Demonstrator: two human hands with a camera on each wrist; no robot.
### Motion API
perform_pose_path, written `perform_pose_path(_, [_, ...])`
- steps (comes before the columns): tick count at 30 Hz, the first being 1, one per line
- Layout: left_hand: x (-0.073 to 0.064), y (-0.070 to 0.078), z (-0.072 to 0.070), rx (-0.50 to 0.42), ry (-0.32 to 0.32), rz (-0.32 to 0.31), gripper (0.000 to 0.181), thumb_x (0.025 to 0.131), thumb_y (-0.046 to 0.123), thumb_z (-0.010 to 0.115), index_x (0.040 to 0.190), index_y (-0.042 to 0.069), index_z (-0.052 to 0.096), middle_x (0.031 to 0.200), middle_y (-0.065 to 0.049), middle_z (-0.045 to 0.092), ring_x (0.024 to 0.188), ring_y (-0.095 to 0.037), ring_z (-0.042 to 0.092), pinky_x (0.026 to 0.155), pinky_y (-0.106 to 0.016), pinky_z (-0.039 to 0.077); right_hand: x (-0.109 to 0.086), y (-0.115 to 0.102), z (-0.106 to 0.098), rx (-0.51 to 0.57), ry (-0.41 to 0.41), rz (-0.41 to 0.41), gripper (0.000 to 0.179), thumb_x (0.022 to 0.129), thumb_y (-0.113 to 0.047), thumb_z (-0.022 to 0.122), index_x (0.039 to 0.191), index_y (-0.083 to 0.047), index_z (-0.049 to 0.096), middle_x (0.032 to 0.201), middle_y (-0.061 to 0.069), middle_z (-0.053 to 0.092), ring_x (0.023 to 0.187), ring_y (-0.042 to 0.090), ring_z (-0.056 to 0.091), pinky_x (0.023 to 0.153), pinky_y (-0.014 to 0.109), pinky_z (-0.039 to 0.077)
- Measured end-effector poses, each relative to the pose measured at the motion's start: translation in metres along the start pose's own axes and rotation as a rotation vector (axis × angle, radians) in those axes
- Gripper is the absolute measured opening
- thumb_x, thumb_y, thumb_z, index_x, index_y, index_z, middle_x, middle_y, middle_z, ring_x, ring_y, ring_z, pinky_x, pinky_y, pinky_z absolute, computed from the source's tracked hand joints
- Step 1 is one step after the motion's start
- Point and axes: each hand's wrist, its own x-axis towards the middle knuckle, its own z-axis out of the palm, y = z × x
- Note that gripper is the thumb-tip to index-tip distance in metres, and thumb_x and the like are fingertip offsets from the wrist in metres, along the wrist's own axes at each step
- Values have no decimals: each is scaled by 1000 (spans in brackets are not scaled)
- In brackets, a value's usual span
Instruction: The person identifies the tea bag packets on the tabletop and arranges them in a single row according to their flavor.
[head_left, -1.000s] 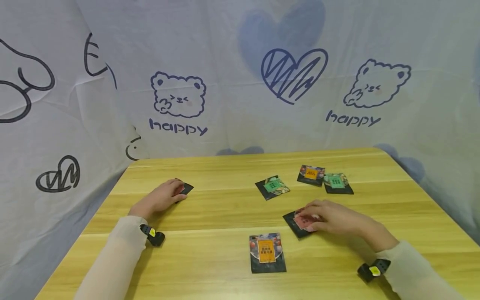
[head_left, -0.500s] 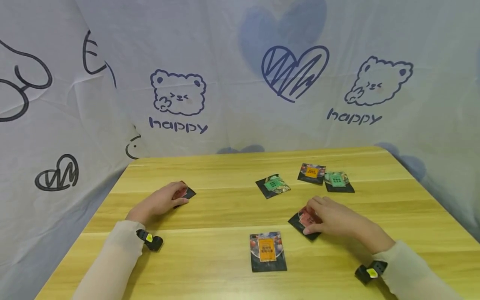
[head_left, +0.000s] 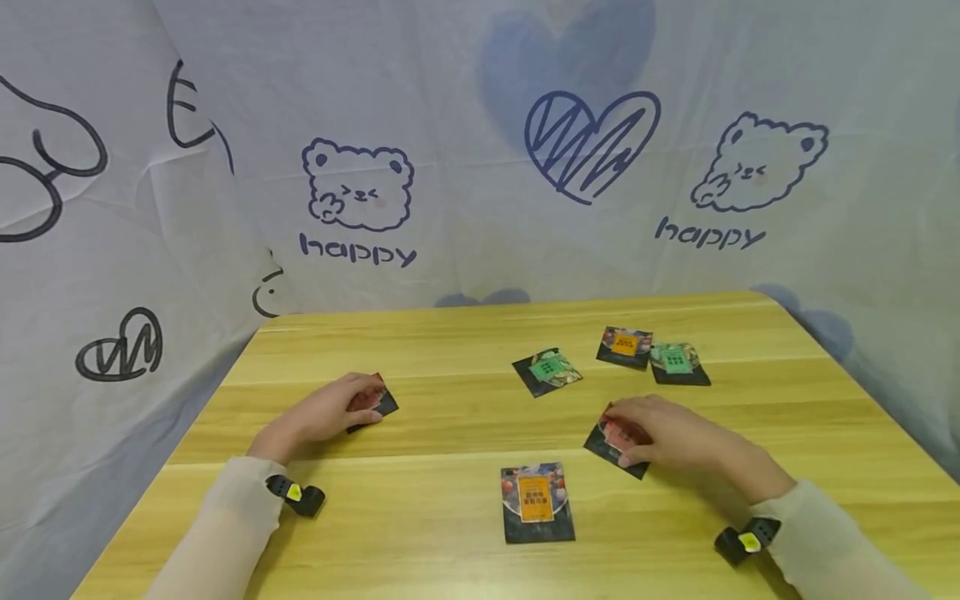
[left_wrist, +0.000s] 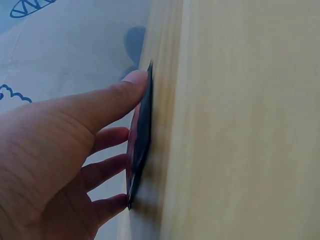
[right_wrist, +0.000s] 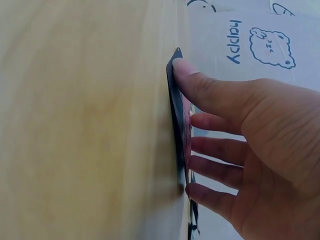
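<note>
My left hand (head_left: pixel 326 412) grips a small black sachet with a red label (head_left: pixel 386 404) over the left part of the table. In the left wrist view, the thumb lies at one end of that sachet (left_wrist: pixel 144 120) and the fingertips touch its printed face and far edge. On the right, my right hand (head_left: pixel 678 433) grips a second red-labelled sachet (head_left: pixel 602 447), which is turned at an angle. The right wrist view shows this sachet (right_wrist: pixel 176 102) nearly edge-on, spanned between thumb and fingers. Parts of both labels are hidden by the hands.
An orange-labelled sachet (head_left: pixel 537 532) lies at the front middle of the wooden table (head_left: pixel 420 517). Farther back lie a green-labelled sachet (head_left: pixel 546 372), another orange-labelled one (head_left: pixel 624 345) and another green-labelled one (head_left: pixel 678 364). A printed cloth (head_left: pixel 472 217) hangs behind the table.
The left hand has come slightly nearer and to the right with its sachet. The right hand's sachet has shifted a little to the right and turned slightly. The other sachets stay where they were.
</note>
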Motion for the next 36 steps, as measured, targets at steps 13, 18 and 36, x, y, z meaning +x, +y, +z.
perform_pose_path(13, [-8, 8, 0, -16, -12, -15, 54, 87, 39, 73, 131, 11, 60, 116, -3, 57, 93, -18, 54, 81, -37, 48, -4, -1, 3, -22, 28, -42, 67, 92, -50, 63, 141, -6, 53, 144, 17, 46, 131, 40, 42, 103, 58, 38])
perform_pose_path(18, [-12, 8, -3, 69, 22, -71, 69, 88, 42, 72, 140, 2, 52, 137, -19, 49, 116, -33, 52, 97, -51, 43, -4, -2, 3, -50, 37, -5, 73, 89, -54, 64, 142, -6, 52, 142, 16, 49, 130, 40, 43, 103, 58, 37])
perform_pose_path(36, [-17, 1, 2, -36, -63, -91, 83, 85, 51, 72, 149, 6, 42, 149, -19, 41, 136, -40, 37, 106, -55, 35, -3, 0, 5, -4, -35, 18, 69, 95, -46, 60, 147, -4, 43, 147, 21, 43, 129, 42, 45, 99, 56, 42])
